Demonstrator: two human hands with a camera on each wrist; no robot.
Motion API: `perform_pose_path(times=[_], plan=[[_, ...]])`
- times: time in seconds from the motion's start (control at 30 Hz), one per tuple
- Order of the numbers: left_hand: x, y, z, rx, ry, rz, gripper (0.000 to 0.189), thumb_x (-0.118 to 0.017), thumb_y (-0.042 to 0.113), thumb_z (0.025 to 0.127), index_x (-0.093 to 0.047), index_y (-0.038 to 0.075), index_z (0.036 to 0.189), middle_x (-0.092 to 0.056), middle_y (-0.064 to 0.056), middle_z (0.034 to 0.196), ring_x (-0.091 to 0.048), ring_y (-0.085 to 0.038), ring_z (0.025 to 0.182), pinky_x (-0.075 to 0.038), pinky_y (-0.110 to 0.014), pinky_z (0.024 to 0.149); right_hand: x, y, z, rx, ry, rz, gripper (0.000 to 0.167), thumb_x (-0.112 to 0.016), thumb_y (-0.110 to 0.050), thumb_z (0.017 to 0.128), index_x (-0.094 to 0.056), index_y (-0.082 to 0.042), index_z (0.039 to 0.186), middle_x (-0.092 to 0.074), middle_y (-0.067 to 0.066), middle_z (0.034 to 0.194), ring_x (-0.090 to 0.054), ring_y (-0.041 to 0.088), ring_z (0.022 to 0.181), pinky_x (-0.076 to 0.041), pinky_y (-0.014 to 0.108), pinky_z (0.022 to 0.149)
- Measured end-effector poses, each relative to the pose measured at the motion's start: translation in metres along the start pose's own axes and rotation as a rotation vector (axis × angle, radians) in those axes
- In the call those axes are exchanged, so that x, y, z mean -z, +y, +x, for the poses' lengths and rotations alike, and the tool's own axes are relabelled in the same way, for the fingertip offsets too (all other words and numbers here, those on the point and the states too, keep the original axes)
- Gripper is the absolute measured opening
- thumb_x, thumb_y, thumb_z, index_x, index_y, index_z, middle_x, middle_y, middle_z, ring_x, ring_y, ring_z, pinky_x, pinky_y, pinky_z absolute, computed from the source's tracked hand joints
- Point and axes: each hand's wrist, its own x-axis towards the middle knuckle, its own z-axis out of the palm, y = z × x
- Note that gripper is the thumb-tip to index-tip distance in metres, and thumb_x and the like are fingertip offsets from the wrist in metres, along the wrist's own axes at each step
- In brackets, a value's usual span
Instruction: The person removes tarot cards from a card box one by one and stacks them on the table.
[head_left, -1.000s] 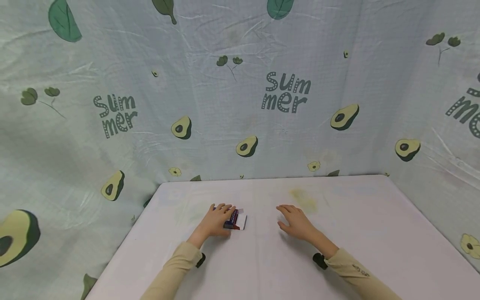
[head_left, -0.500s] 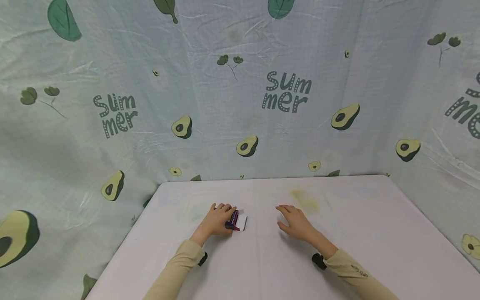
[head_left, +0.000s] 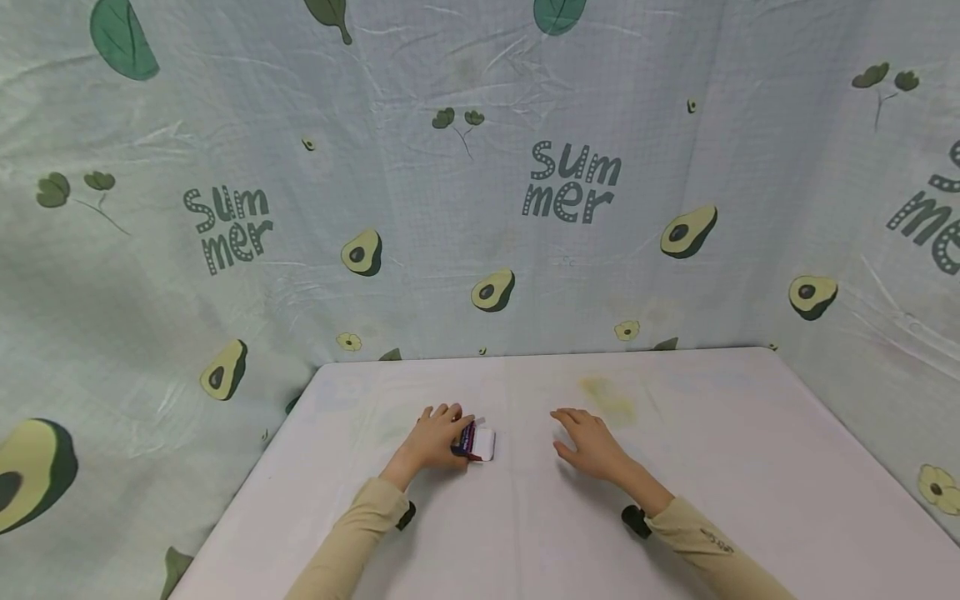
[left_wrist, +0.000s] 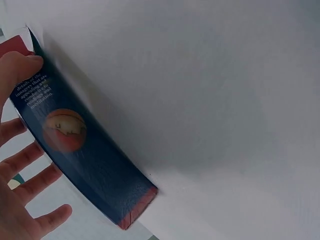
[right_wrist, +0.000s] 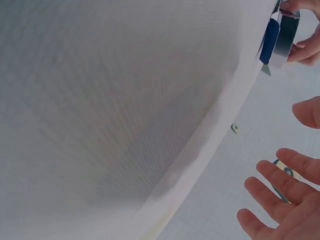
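My left hand (head_left: 432, 440) holds a small dark-blue cardboard box (head_left: 467, 440) just left of the table's middle. Its end facing right has a white flap (head_left: 483, 444) folded out. In the left wrist view, the thumb lies on the box's printed side (left_wrist: 90, 155), over small white text, with the other fingers partly behind it. That side shows a round orange picture and a red far end. Across from it, my right hand (head_left: 592, 444) hovers with fingers spread, touching nothing. The right wrist view shows the box's open end (right_wrist: 285, 35) beyond the right hand's fingers.
A white cloth covers the table (head_left: 517, 533), with a yellowish stain (head_left: 609, 400) toward the back. Behind and at the sides hangs a pale curtain (head_left: 420, 183) printed with avocados, leaves and lettering. Dark camera mounts (head_left: 636, 522) sit at the wrists.
The left hand has closed more firmly round the box and shifted it slightly right, tilting it so the white flap turns a little. The right hand has stayed nearly still.
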Motion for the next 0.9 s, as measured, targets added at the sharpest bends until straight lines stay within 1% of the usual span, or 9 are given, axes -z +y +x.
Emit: perform_pose_path(times=[0.1, 0.2, 0.33, 0.4, 0.53, 0.7, 0.8, 0.9], plan=[[0.001, 0.003, 0.0, -0.008, 0.009, -0.009, 0.071, -0.073, 0.047, 0.062, -0.054, 0.014, 0.122, -0.049, -0.005, 0.102, -0.047, -0.02, 0.09, -0.039, -0.044, 0.08, 0.0, -0.001, 0.0, 0.004, 0.008, 0.01, 0.044, -0.064, -0.019, 0.079, -0.053, -0.002, 0.118, -0.056, 0.014, 0.115, -0.053, 0.031, 0.104, -0.043, 0.051, 0.08], [0.002, 0.007, -0.001, -0.017, 0.021, -0.021, 0.07, -0.073, 0.047, 0.063, -0.052, 0.014, 0.122, -0.047, -0.004, 0.101, -0.047, -0.019, 0.084, -0.039, -0.04, 0.076, 0.002, -0.003, 0.0, 0.005, 0.008, 0.052, 0.043, -0.064, -0.018, 0.079, -0.053, -0.002, 0.118, -0.057, 0.013, 0.114, -0.055, 0.031, 0.103, -0.044, 0.05, 0.078], [0.006, 0.013, -0.002, -0.031, 0.06, -0.012, 0.069, -0.071, 0.048, 0.065, -0.051, 0.015, 0.123, -0.047, -0.004, 0.101, -0.047, -0.018, 0.082, -0.037, -0.036, 0.069, 0.004, -0.006, -0.001, -0.014, -0.027, 0.119, 0.044, -0.062, -0.018, 0.081, -0.051, -0.001, 0.12, -0.056, 0.014, 0.116, -0.054, 0.031, 0.105, -0.045, 0.047, 0.082], [0.007, 0.016, -0.002, -0.039, 0.083, 0.016, 0.07, -0.069, 0.05, 0.066, -0.05, 0.016, 0.124, -0.047, -0.005, 0.102, -0.047, -0.018, 0.083, -0.036, -0.035, 0.067, 0.006, -0.008, -0.001, -0.031, -0.055, 0.151, 0.044, -0.06, -0.019, 0.083, -0.05, -0.002, 0.122, -0.055, 0.014, 0.117, -0.053, 0.031, 0.108, -0.044, 0.046, 0.085], [0.007, 0.021, -0.004, -0.063, 0.122, 0.073, 0.069, -0.064, 0.054, 0.07, -0.048, 0.017, 0.126, -0.048, -0.006, 0.106, -0.048, -0.02, 0.089, -0.037, -0.035, 0.069, 0.008, -0.012, -0.002, -0.049, -0.099, 0.204, 0.043, -0.058, -0.019, 0.085, -0.049, -0.002, 0.123, -0.054, 0.013, 0.119, -0.052, 0.03, 0.11, -0.043, 0.043, 0.088], [0.01, 0.028, -0.006, -0.111, 0.201, 0.143, 0.068, -0.062, 0.054, 0.071, -0.048, 0.014, 0.125, -0.053, -0.006, 0.102, -0.047, -0.021, 0.087, -0.037, -0.036, 0.068, 0.011, -0.018, -0.003, -0.022, -0.112, 0.256, 0.041, -0.056, -0.018, 0.086, -0.049, -0.002, 0.122, -0.055, 0.013, 0.119, -0.055, 0.029, 0.104, -0.045, 0.043, 0.084], [0.011, 0.031, -0.006, -0.127, 0.227, 0.186, 0.074, -0.062, 0.058, 0.068, -0.048, 0.013, 0.125, -0.054, -0.004, 0.1, -0.047, -0.019, 0.086, -0.037, -0.035, 0.067, 0.012, -0.022, -0.002, 0.004, -0.109, 0.302, 0.039, -0.056, -0.018, 0.086, -0.05, -0.002, 0.121, -0.056, 0.014, 0.118, -0.056, 0.03, 0.101, -0.046, 0.042, 0.08], [0.012, 0.035, -0.004, -0.138, 0.233, 0.208, 0.083, -0.063, 0.065, 0.063, -0.046, 0.011, 0.124, -0.054, -0.003, 0.101, -0.048, -0.019, 0.088, -0.039, -0.035, 0.067, 0.015, -0.027, -0.001, 0.019, -0.111, 0.347, 0.038, -0.055, -0.017, 0.087, -0.05, -0.001, 0.121, -0.056, 0.015, 0.117, -0.056, 0.031, 0.1, -0.048, 0.04, 0.077]])
